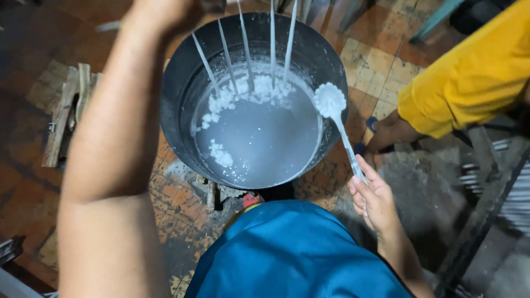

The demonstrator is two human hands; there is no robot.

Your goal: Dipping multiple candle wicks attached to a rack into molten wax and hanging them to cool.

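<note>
**Dipping rods over a pot of cloudy white liquid**

At the far left, a stack of split wood pieces (66, 110) lies on the worn tiled floor (381, 60). Beside it the person's left arm rises toward the top edge, where the left hand (160, 11) is closed in a fist, apparently around the upper ends of five thin white-coated rods (248, 49); the grip itself is cut off by the frame, so this is a fair guess only. The rods hang down into a large dark metal pot (176, 105) standing on the floor, their tips meeting white lumps afloat on the milky liquid (259, 138). The step in hand looks like dipping or coating the rods, and the next move would call for lifting them straight and steady so they stay apart and drip back into the pot.

Further right, the right hand (372, 198) grips the handle of a white-crusted ladle (331, 102), its bowl resting over the pot's right rim. At the far right another person in a yellow sleeve (475, 77) reaches a hand to the floor. No packages, labels or signs show.
</note>
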